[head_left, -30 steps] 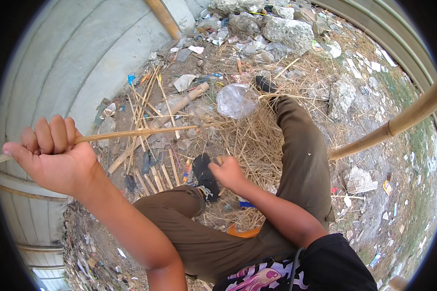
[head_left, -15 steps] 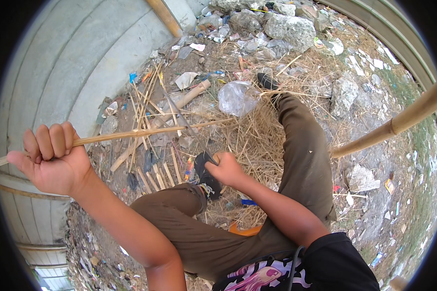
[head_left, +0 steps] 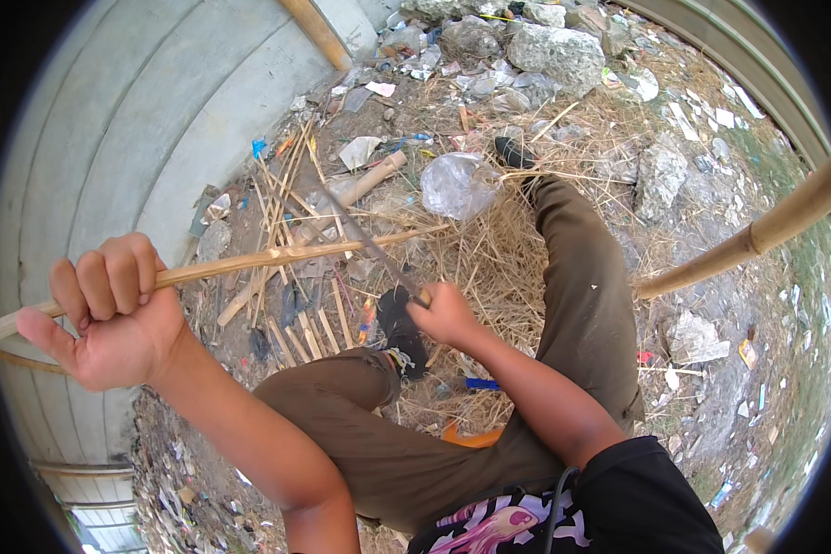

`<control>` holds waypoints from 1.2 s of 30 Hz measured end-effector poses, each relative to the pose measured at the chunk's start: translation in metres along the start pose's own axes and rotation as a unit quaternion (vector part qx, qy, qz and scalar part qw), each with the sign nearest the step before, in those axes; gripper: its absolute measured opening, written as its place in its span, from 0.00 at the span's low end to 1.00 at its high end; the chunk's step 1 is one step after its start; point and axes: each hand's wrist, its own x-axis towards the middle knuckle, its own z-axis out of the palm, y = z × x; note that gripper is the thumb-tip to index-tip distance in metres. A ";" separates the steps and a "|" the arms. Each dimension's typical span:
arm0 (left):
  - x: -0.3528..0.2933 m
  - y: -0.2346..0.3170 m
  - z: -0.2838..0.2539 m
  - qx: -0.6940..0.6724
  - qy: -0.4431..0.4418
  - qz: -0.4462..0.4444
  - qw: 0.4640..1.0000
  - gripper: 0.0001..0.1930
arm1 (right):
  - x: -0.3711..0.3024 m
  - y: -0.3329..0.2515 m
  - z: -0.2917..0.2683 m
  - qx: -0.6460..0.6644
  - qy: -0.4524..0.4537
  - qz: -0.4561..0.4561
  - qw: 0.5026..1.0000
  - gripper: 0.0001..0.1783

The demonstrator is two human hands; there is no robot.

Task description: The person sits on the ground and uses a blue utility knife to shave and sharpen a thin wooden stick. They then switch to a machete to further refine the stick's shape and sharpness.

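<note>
My left hand point(head_left: 115, 309) is closed around one end of a long, pale bamboo strip point(head_left: 249, 261), which slants up to the right across the view. My right hand point(head_left: 446, 317) grips the handle of a machete point(head_left: 369, 242). Its long dark blade points up and to the left and crosses the strip near the strip's far end; whether the edge touches it I cannot tell. My dark shoe point(head_left: 400, 332) stands just beside the right hand, on the ground below the blade.
Several split bamboo sticks point(head_left: 272, 198) lie heaped by the grey wall point(head_left: 111, 120), beside a thicker bamboo pole point(head_left: 365, 180). Dry straw shavings point(head_left: 489, 249) and a clear plastic bag point(head_left: 457, 186) lie between my feet. Rocks point(head_left: 554, 57) and litter sit farther off; a bamboo post point(head_left: 748, 235) leans at right.
Both hands have shifted slightly right, and the strip between them shows a broader face. The machete has moved a little to the right and its blade now shows more plainly across the strip.
</note>
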 end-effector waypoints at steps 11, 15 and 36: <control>-0.001 -0.002 0.004 0.062 0.068 0.067 0.993 0.30 | -0.009 -0.017 -0.002 0.006 -0.009 -0.010 1.000 0.19; 0.005 -0.004 0.005 0.046 0.070 0.048 0.995 0.29 | 0.036 0.073 0.009 0.078 0.037 0.168 0.982 0.20; 0.018 -0.016 0.034 0.385 0.408 0.258 0.787 0.25 | -0.016 -0.027 0.006 0.168 -0.068 0.041 0.983 0.20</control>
